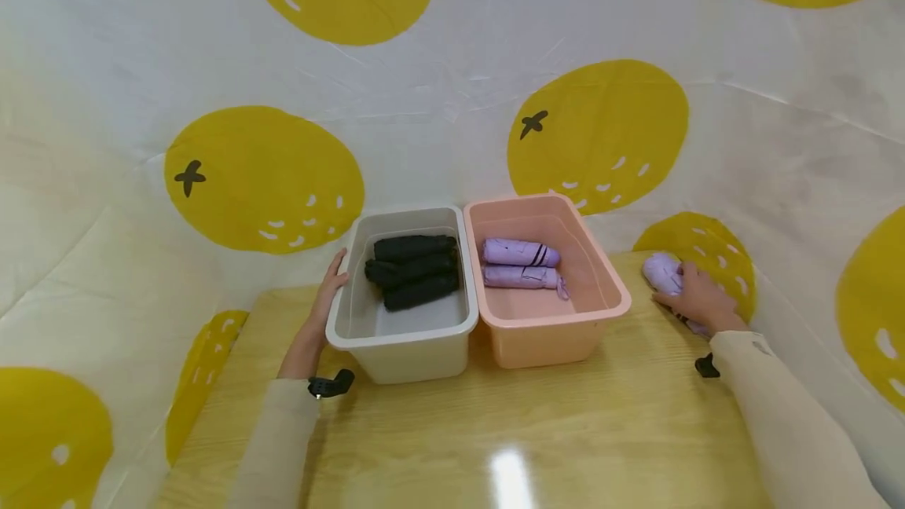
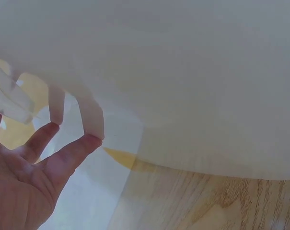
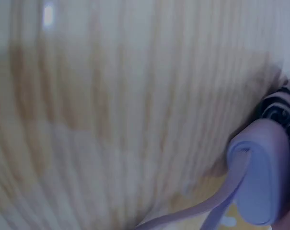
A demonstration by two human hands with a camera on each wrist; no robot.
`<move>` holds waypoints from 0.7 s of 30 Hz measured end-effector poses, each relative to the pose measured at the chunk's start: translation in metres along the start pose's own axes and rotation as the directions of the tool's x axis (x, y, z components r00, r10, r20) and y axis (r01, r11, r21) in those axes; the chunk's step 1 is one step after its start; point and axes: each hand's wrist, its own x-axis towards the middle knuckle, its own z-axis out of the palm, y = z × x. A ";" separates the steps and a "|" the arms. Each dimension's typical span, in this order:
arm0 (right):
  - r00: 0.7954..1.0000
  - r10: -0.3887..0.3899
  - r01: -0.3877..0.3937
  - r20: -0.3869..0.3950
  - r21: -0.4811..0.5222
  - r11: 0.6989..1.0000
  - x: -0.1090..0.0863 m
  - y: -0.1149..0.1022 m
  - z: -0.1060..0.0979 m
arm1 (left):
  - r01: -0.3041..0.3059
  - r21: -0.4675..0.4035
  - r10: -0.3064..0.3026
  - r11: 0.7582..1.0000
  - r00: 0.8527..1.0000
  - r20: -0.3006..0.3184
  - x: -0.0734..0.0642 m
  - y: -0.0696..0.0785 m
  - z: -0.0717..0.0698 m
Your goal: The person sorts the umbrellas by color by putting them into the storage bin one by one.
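My left hand (image 1: 323, 309) rests against the outer left side of a pale grey bin (image 1: 410, 358). In the left wrist view its fingertips (image 2: 92, 140) touch the bin's smooth wall, loosely spread. Inside this bin lie 3 black folded umbrellas (image 1: 417, 269). At the table's right edge, my right hand (image 1: 700, 301) grips a lavender folded umbrella (image 1: 661, 272), covering its middle. Up close in the right wrist view, the umbrella's handle end (image 3: 262, 177) shows a wrist strap; most of the hand is out of frame there.
A pink bin (image 1: 547, 346) stands against the grey bin's right side, with 2 lavender umbrellas (image 1: 519, 277) lying in it. Both bins sit on a wooden table (image 1: 424, 438). A white cloth (image 1: 452, 93) with yellow fruit prints hangs behind and beside the table.
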 end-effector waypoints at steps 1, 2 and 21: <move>1.000 -0.013 0.013 -0.012 0.008 1.000 0.003 -0.003 0.001 | -0.002 0.014 0.002 1.000 1.000 0.001 0.000 0.002 -0.002; 1.000 -0.017 0.018 -0.025 0.019 1.000 0.005 -0.006 0.003 | 0.001 0.025 -0.001 1.000 1.000 0.001 0.000 0.003 -0.004; 0.999 0.025 -0.014 -0.048 0.224 0.974 -0.014 -0.041 0.026 | 0.034 -0.016 -0.034 0.999 0.999 -0.024 0.000 0.002 -0.001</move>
